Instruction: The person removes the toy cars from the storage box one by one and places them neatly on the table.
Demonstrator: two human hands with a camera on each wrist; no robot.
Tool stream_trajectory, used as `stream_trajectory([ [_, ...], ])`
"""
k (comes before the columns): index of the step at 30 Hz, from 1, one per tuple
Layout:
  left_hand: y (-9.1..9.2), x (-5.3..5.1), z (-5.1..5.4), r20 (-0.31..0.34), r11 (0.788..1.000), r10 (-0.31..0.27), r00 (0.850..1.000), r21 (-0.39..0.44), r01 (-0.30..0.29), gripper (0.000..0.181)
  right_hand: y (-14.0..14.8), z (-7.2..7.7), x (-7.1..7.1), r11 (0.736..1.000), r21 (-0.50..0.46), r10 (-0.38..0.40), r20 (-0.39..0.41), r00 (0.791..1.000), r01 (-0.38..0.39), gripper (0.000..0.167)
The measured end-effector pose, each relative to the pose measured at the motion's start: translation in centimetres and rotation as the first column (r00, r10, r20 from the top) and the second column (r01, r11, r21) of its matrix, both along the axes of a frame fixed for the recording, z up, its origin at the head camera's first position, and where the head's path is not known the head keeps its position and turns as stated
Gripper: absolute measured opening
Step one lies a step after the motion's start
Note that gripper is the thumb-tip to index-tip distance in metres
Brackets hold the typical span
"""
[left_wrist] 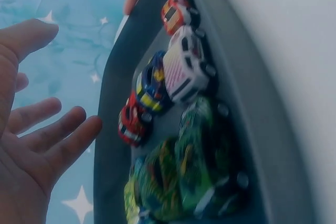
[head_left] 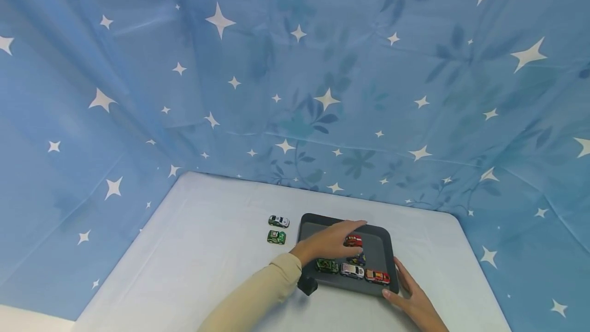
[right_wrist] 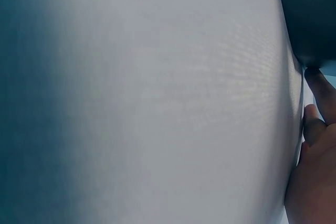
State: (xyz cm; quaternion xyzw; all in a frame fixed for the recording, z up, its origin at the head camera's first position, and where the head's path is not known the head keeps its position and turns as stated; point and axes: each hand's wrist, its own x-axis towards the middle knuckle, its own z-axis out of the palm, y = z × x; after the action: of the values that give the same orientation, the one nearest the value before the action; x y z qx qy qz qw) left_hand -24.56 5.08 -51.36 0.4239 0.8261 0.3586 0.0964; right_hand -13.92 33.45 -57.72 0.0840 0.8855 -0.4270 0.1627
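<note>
A dark grey tray (head_left: 318,222) holds several toy cars, among them a red car (head_left: 353,240), a white car (head_left: 352,270), an orange-red car (head_left: 377,276) and a camouflage green car (head_left: 327,265). Over the tray is my left hand (head_left: 329,242), fingers spread and holding nothing; the left wrist view shows this hand (left_wrist: 31,129) beside the cars. My right hand (head_left: 415,301) rests at the tray's right front corner, thumb at the front edge and fingers along the right side. In the right wrist view the hand (right_wrist: 317,156) touches the dark tray (right_wrist: 315,19).
Left of the tray, a white and green car (head_left: 278,221) and a green car (head_left: 276,237) stand on the white table (head_left: 207,240). A blue curtain (head_left: 258,117) with white stars hangs behind and at the sides. A black object (head_left: 307,285) shows by the left wrist.
</note>
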Motion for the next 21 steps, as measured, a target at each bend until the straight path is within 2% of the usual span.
stream_trajectory([
  [5, 1.3, 0.4, -0.1, -0.018, 0.999, -0.039, 0.999, -0.012, 0.039, 0.073, 0.1, 0.0, 0.1, 1.0, -0.012, 0.001, 0.004, 1.0, -0.001, 0.108],
  [12, 3.6, 1.0, -0.5, -0.033, 0.995, -0.035, 0.999, -0.094, 0.031, 0.072, 0.3, 0.2, 0.3, 1.0, -0.021, 0.022, -0.009, 1.0, -0.022, 0.106],
  [17, 5.0, 1.4, -0.7, -0.016, 0.988, -0.023, 1.0, -0.151, 0.021, 0.069, 0.4, 0.1, 0.4, 0.999, -0.021, 0.027, -0.012, 1.0, -0.027, 0.104],
  [21, 5.8, 1.6, -0.9, -0.053, 0.981, -0.014, 0.998, -0.194, 0.004, 0.067, 0.5, 0.1, 0.4, 0.999, -0.02, 0.035, -0.018, 0.999, -0.035, 0.103],
])
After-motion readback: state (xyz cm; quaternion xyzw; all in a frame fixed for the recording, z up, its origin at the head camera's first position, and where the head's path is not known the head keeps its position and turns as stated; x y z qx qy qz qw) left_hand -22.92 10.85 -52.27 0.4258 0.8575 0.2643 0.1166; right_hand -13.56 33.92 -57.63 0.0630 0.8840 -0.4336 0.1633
